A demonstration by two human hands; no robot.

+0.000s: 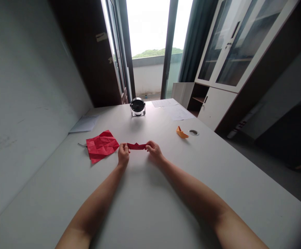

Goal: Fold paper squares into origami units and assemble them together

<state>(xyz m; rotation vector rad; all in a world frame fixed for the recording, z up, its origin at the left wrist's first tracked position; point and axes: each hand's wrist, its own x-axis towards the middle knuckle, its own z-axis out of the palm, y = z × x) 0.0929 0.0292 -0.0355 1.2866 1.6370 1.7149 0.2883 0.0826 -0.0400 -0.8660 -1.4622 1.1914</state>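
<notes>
A narrow strip of folded red paper (137, 146) is stretched between my two hands above the white table (145, 207). My left hand (123, 154) pinches its left end with closed fingers. At the strip's right end, my right hand (153, 151) is closed in a pinch as well. A creased red paper sheet (101, 145) lies flat on the table just left of my left hand.
A small orange folded paper figure (181, 132) sits to the right, beside a round cable hole (194, 132). A small black desk fan (137, 106) stands at the far middle. White paper sheets (85, 123) lie at the far left and far right.
</notes>
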